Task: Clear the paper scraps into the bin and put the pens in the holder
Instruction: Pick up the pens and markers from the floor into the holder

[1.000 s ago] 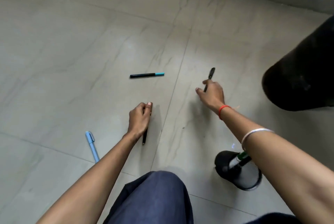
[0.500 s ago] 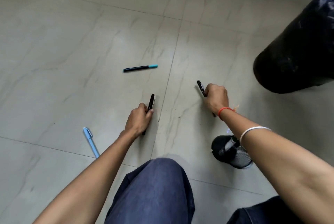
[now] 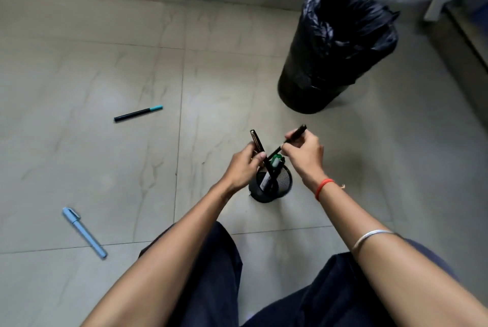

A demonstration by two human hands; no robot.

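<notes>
Both hands, left (image 3: 244, 165) and right (image 3: 303, 153), now lifted from the floor, each grip a black pen above the mesh holder (image 3: 272, 186); crossed pens could jam or tip it

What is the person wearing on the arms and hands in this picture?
Both forearms are bare, with no sleeves or gloves. The left hand has nothing on it or its wrist. The right hand has a red thread band at the wrist, and a thin silver bangle sits higher up the forearm.

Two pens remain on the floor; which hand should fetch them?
Left. The teal-tipped pen and light blue pen both lie on the left hand's side of the holder.
</notes>
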